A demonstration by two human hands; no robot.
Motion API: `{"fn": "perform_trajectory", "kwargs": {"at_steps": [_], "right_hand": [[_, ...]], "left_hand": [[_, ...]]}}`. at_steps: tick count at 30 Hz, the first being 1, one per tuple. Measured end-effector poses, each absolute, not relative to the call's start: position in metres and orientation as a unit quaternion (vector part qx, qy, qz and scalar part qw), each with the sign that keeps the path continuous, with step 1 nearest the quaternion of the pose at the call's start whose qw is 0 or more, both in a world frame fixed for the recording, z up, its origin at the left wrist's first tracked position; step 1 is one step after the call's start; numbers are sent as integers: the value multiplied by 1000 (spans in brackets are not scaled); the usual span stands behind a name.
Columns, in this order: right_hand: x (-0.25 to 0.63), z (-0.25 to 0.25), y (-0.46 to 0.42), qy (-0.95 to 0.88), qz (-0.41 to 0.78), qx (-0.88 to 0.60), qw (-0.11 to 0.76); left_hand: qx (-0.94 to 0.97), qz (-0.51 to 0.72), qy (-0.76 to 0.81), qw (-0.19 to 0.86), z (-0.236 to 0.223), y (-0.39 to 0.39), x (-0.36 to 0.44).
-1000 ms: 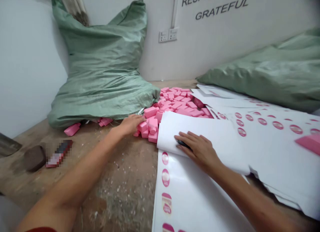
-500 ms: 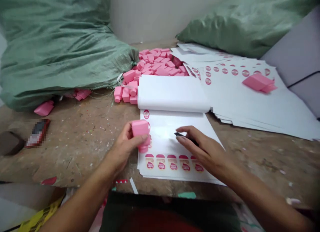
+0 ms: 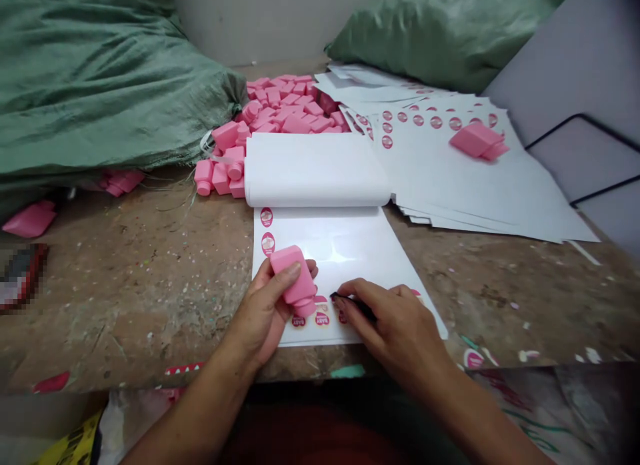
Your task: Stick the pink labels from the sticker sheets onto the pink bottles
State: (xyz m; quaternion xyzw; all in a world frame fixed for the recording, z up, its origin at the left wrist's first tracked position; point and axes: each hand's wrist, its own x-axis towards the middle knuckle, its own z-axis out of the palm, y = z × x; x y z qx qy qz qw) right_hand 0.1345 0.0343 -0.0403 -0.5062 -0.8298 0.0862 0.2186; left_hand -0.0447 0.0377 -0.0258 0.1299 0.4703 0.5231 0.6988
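Observation:
My left hand point(image 3: 265, 305) is closed around a small pink plastic bottle point(image 3: 294, 277), held just above a white sticker sheet point(image 3: 340, 245) near the table's front edge. My right hand point(image 3: 390, 321) pinches a thin dark tool point(image 3: 350, 303), its tip at the row of pink stickers point(image 3: 310, 320) along the sheet's lower edge. The sheet's far end is rolled back into a white curl point(image 3: 315, 168).
A heap of pink bottles point(image 3: 280, 115) lies behind the sheet beside a green woven sack point(image 3: 100, 85). More sticker sheets point(image 3: 450, 165) spread to the right, one pink bottle point(image 3: 477, 140) on them. A second green sack point(image 3: 440, 31) sits at the back. The wooden table point(image 3: 150, 271) is worn.
My left hand picked a pink bottle from the heap and brought it down to the sticker sheet. My right hand slid toward the front sticker row. The view tilted downward.

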Motion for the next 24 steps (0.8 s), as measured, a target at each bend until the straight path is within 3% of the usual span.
{"fn": "perform_trajectory", "kwargs": {"at_steps": [13,20,24], "right_hand": [[127,-37,33,-835,49,-507,211],[132,-41,36,-813,144,-528,200],[133,-42,26,-817,134,-529,186]], "left_hand": [[111,522,454,714,-29,38,-48],[73,526,451,717,-27,40,-49],[34,533,445,719,-24,42,-50]]}}
